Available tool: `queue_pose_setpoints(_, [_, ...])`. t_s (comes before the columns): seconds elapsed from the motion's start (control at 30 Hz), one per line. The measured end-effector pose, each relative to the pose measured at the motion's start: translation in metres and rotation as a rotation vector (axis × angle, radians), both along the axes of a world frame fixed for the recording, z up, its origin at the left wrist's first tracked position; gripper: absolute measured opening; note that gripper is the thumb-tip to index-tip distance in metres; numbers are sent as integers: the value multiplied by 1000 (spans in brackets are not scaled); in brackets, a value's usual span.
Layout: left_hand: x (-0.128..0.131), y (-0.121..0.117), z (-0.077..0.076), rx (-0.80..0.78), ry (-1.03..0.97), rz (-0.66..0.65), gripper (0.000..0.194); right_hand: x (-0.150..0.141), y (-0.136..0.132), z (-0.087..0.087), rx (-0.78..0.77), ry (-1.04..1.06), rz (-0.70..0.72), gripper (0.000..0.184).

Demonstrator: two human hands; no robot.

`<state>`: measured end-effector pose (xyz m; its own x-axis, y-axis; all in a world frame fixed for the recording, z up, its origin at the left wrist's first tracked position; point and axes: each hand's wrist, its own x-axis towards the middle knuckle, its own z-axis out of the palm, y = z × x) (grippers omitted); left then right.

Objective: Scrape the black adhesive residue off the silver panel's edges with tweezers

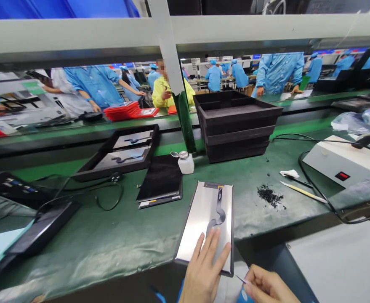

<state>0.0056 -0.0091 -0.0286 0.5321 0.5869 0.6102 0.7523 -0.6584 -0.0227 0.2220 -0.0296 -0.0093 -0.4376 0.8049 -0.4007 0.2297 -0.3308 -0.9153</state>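
Observation:
A display panel [202,214] lies with its silvery back up at the front edge of the green bench, its near end over the edge. Down its back runs a dark ribbon cable [219,210]. My left hand [203,269] rests on the panel's lower part, fingers stretched out and spread, covering the cable's near end. Just right of the panel's near corner, my right hand [267,286] pinches a thin pointed metal tool [240,278]. Only its tip shows, close to the corner; whether it touches cannot be made out.
Behind the panel are stacked dark screens [161,179], a white pump bottle [186,163] and black trays [235,126]. A tray [118,151] holds more panels. Rightward lie black scraps [269,196], a yellow-handled tool [303,192] and a grey box [342,162] with cables. People work beyond.

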Motion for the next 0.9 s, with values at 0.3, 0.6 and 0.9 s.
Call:
queue_pose_setpoints(0.3, [-2,-5,10,-115,-25,-12,60,2,-5,9,361,-197,24,40])
queue_pose_setpoints(0.6, [1,-9,12,-166,-64,-3,59,-2,-13,13,530,-311,18,35])
queue_pose_setpoints(0.9, [2,-9,11,-153,-82,-2,63,-4,-12,10,410,-262,-28,32])
